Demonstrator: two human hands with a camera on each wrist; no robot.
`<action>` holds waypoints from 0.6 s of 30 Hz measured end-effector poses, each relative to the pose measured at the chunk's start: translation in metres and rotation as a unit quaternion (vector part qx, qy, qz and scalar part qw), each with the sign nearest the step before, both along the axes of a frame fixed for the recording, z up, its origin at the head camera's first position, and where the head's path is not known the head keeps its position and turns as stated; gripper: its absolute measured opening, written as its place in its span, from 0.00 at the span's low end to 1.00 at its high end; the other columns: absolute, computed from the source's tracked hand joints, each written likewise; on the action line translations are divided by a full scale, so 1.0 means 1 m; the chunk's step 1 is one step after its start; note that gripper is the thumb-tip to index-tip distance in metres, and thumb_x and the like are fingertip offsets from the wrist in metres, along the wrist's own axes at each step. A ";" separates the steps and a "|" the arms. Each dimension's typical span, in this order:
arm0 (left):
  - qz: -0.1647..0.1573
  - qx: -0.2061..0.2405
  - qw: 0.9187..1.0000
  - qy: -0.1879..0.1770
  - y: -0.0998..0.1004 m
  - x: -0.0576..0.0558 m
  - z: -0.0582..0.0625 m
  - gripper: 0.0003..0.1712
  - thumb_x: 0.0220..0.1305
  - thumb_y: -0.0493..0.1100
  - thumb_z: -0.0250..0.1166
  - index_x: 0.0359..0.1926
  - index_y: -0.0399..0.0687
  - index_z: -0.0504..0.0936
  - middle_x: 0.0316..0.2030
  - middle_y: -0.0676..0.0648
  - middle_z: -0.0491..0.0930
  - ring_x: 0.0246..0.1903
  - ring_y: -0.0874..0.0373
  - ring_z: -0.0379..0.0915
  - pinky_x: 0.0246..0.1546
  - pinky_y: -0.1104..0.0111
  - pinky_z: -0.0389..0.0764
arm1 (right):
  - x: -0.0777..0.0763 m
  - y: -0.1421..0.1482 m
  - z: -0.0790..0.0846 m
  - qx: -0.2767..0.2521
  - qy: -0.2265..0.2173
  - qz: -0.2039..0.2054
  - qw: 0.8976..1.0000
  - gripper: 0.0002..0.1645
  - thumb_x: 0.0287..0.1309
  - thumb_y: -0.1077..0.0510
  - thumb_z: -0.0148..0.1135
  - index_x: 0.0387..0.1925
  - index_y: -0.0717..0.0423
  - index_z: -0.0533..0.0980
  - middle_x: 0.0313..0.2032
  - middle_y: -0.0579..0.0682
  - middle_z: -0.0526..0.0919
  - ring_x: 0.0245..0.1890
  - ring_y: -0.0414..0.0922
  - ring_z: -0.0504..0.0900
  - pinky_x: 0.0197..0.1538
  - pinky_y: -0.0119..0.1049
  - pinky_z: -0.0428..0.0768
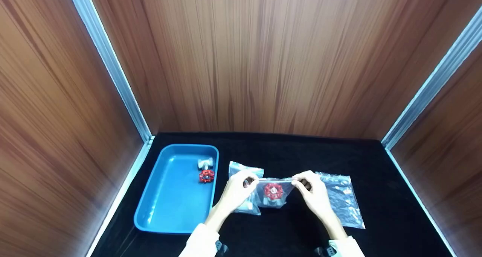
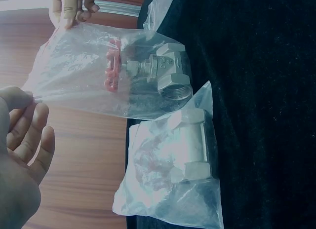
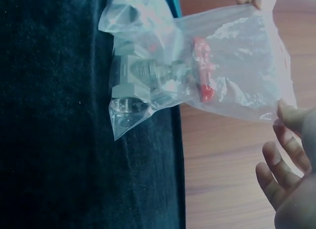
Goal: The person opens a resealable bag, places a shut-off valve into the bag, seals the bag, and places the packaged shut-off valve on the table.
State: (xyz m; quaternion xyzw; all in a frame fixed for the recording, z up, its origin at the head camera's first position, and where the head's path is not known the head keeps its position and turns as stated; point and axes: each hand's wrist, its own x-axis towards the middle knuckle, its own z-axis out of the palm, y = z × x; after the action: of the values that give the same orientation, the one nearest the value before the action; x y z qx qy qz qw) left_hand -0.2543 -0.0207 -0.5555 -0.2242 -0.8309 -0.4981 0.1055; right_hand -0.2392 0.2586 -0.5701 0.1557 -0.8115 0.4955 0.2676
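Note:
A clear plastic bag stretches between my two hands, with a metal gate valve inside it. The valve's red handwheel faces up in the head view. My left hand pinches one top corner of the bag between thumb and forefinger. At the opposite top corner, my right hand pinches the plastic the same way, its other fingers loosely bent in the right wrist view. Beside the left hand lies a second bag with another metal valve in it, partly covered by that hand in the head view.
To the left stands a blue tray holding a loose valve with a red handwheel. A flat clear bag lies right of the right hand. Wood-grain panels enclose the black-covered table.

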 end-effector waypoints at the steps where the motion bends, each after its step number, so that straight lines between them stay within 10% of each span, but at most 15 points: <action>1: 0.000 0.001 1.000 0.001 0.000 0.000 0.000 0.02 0.72 0.41 0.69 0.41 0.53 0.88 0.37 0.52 0.87 0.35 0.62 0.80 0.40 0.60 0.86 | 0.001 -0.001 -0.001 -0.013 -0.005 0.003 1.000 0.12 0.54 0.72 0.75 0.39 0.58 0.86 0.32 0.53 0.84 0.26 0.41 0.77 0.29 0.26 0.73; 18: -0.002 0.011 1.000 0.001 0.001 -0.002 -0.003 0.03 0.72 0.41 0.69 0.41 0.55 0.88 0.38 0.52 0.87 0.36 0.59 0.81 0.41 0.59 0.85 | 0.004 -0.002 -0.044 -0.013 -0.137 0.096 0.986 0.48 0.49 0.66 0.80 0.72 0.63 0.71 0.69 0.58 0.78 0.62 0.42 0.79 0.63 0.43 0.80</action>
State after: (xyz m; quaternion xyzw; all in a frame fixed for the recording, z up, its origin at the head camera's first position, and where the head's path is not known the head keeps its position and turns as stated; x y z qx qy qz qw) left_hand -0.2561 -0.0192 -0.5588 -0.2250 -0.8247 -0.5075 0.1083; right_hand -0.2352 0.2562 -0.6142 0.1601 -0.8156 0.5458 0.1065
